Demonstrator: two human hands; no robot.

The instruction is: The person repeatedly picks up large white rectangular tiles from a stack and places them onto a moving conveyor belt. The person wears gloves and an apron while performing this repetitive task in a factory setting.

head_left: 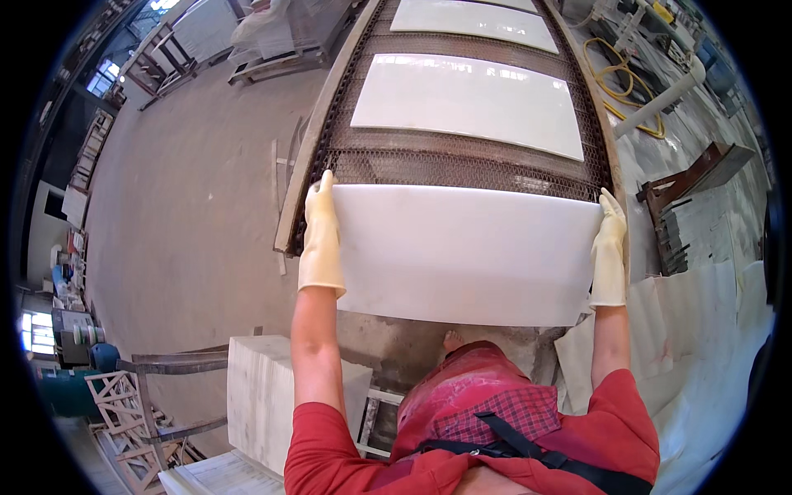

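A white rectangular slab [466,252] with a smooth face spans the near end of a mesh conveyor belt [462,161]. Its far edge lies at the mesh, and its near part reaches out toward my body. My left hand [322,235], in a cream rubber glove, grips the slab's left edge near the far corner. On the opposite side, my right hand [609,252] wears a matching glove and grips the right edge. The undersides of both hands are hidden. Farther along the belt lie another glossy white slab [470,103] and more beyond it.
A wooden rail [309,157] borders the belt's left side. Stacked pale slabs [260,396] stand at the lower left beside a metal frame [177,363]. On the right are a rusty metal bracket [701,177], a yellow hose [631,87] and pale sheeting [676,330]. Wrapped goods [264,37] stand far left.
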